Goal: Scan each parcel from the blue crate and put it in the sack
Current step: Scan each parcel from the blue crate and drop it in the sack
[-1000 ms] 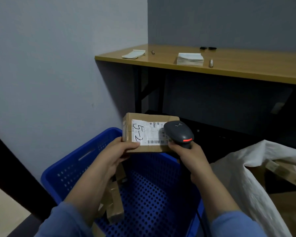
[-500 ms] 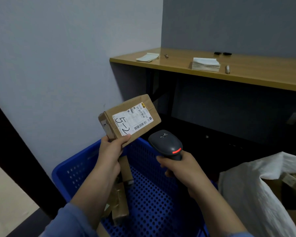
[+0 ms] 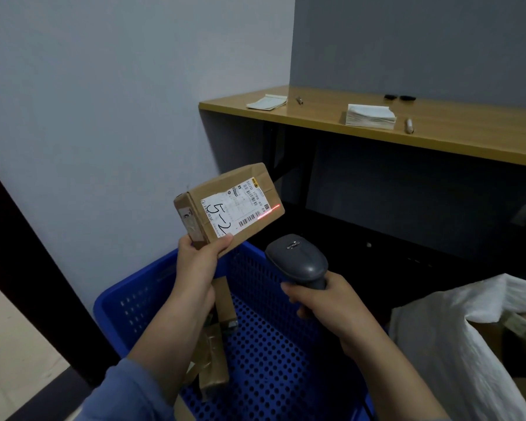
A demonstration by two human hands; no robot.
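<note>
My left hand grips the lower corner of a brown cardboard parcel and holds it tilted above the blue crate. Its white label, marked "5-2", faces me. My right hand grips the handle of a dark grey barcode scanner, just below and right of the parcel. A red scan line lies across the label's right edge. More brown parcels lie in the crate, partly hidden by my left arm. The white sack stands open at the lower right, with cardboard showing inside.
A wooden shelf runs along the far wall, carrying a stack of white papers, a notepad, pens and small dark items. A grey wall stands to the left, and a dark frame crosses the lower left.
My left hand has lifted the parcel from the crate rim and tilted it. The scanner has drawn back below it, and a red scan line now shows on the label.
</note>
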